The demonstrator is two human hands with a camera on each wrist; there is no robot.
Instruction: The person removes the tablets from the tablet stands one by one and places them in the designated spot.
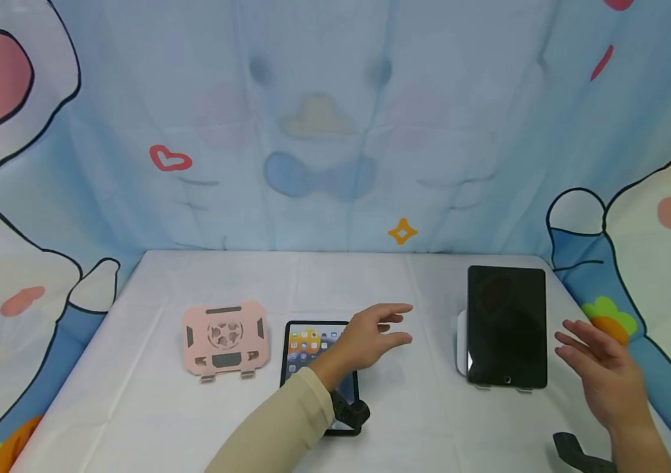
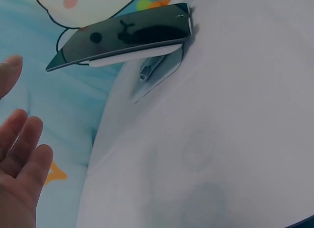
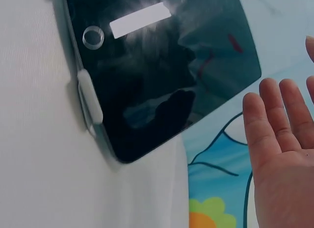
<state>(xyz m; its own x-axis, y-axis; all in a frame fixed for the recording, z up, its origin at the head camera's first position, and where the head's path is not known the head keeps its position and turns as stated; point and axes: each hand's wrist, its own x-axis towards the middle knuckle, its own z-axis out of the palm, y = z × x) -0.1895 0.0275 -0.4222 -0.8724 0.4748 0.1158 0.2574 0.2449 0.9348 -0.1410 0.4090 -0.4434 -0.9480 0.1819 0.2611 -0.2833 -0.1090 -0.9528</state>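
Note:
A dark-screened tablet with a round home button (image 1: 507, 328) leans on a white stand (image 1: 462, 343) at the right of the table; the left wrist view shows the stand (image 2: 132, 56) behind it from the side. My right hand (image 1: 607, 371) hovers just right of that tablet, fingers extended and holding nothing. In the right wrist view the same hand (image 3: 282, 149) is beside the tablet's edge (image 3: 162, 80). My left hand (image 1: 373, 335) is in the air left of the tablet, fingers relaxed, nothing between them. Beneath its forearm lies a second tablet (image 1: 305, 348), screen lit with app icons, partly hidden by the sleeve.
A pink folding tablet stand (image 1: 225, 340) with grey pads lies flat on the left of the white-covered table (image 1: 134, 394). Behind the table hangs a blue cartoon-print curtain (image 1: 323, 217). Each wrist wears a black strap (image 1: 349, 410).

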